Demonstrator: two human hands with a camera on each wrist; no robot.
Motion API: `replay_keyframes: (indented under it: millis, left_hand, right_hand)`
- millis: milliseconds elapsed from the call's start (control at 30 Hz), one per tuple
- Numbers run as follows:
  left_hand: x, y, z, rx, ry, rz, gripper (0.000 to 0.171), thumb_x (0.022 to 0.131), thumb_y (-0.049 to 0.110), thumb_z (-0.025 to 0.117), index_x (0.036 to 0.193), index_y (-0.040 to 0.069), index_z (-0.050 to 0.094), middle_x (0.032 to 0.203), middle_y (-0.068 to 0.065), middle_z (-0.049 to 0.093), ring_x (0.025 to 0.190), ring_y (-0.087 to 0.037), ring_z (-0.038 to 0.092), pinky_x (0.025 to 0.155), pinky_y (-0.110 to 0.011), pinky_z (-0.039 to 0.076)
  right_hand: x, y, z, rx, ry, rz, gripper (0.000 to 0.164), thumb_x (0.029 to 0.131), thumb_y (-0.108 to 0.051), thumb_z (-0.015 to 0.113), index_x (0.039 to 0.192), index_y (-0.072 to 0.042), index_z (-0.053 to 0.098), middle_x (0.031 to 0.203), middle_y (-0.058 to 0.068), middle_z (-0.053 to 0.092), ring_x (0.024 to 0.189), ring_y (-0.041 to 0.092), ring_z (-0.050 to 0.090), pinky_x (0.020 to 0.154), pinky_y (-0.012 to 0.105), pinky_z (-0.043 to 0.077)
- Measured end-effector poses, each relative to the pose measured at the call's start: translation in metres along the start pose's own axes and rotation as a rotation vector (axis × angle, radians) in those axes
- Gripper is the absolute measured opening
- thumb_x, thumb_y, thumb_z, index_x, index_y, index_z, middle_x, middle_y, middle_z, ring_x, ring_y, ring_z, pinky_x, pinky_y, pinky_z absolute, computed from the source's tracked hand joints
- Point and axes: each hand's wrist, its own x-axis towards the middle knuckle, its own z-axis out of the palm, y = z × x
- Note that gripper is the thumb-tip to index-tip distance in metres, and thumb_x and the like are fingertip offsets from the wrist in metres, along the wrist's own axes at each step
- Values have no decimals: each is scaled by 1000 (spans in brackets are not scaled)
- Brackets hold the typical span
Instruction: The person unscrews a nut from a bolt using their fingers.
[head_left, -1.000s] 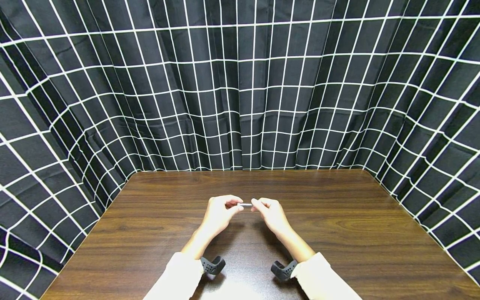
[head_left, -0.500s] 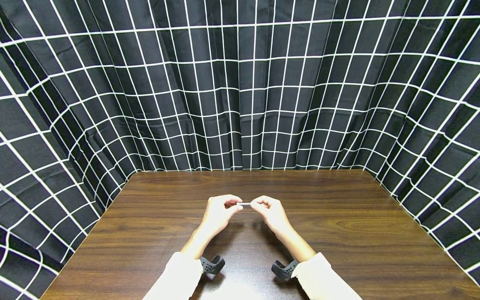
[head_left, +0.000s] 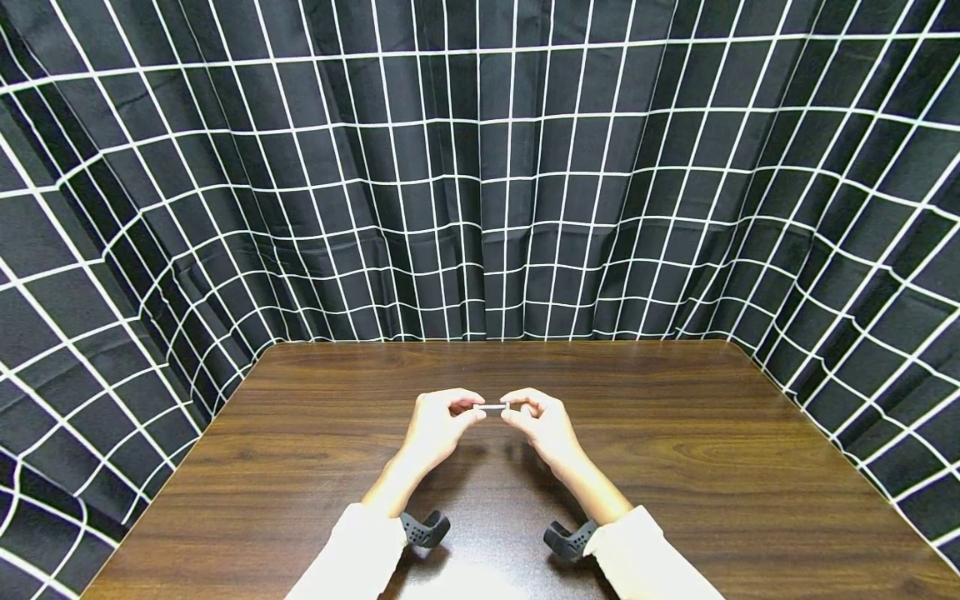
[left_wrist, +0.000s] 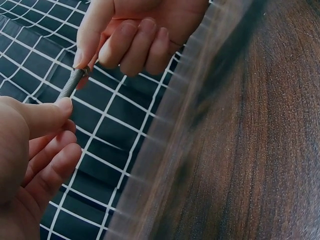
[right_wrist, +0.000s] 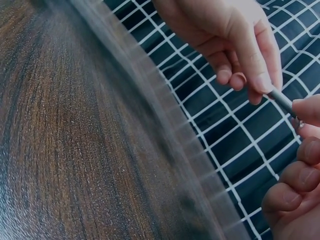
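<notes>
Between both hands a thin grey bolt [head_left: 492, 407] is held level above the table. Its threaded shank [left_wrist: 72, 85] shows in the left wrist view, with a small nut [left_wrist: 86, 71] at the right-hand end. My left hand [head_left: 437, 427] pinches the other end between thumb and fingers, which hide that end. Thumb and forefinger of my right hand [head_left: 549, 427] are at the nut, one on each side of it. In the right wrist view the nut [right_wrist: 296, 121] is partly covered by the right fingertips.
The brown wooden table [head_left: 660, 467] stretches out beneath both hands. Behind and beside it hangs a black curtain [head_left: 495, 200] with a white grid. Dark bands [head_left: 426, 530] sit at both wrists, by the white sleeves.
The right thumb and forefinger have shifted and spread around the bolt's right end, where the nut now shows between them. The left hand holds almost still.
</notes>
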Motion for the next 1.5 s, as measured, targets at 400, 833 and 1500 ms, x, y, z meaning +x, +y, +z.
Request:
replay_keyframes:
  millis: [400, 833, 1500]
  left_hand:
    - [0, 2, -2, -5, -2, -15, 12, 80, 9, 78, 91, 9, 75, 79, 5, 71, 68, -6, 63, 62, -24, 51]
    - [0, 2, -2, -13, -8, -25, 12, 80, 8, 77, 92, 6, 75, 79, 4, 71, 67, -7, 63, 61, -24, 51]
    - [0, 0, 2, -30, 2, -25, 14, 78, 6, 79, 91, 8, 75, 80, 3, 72, 68, -7, 64, 63, -25, 53]
  right_hand:
    - [0, 0, -1, -18, 13, -18, 22, 82, 5, 68, 104, 9, 65, 53, -7, 36, 44, 4, 28, 41, 18, 21]
    - [3, -1, -8, -52, 8, 16, 21, 82, 2, 69, 103, 6, 67, 54, -6, 38, 44, 5, 30, 41, 19, 22]
    - [4, -5, -14, -38, 22, 49, 21, 83, 1, 69, 104, 6, 67, 53, -4, 37, 43, 6, 29, 40, 19, 21]
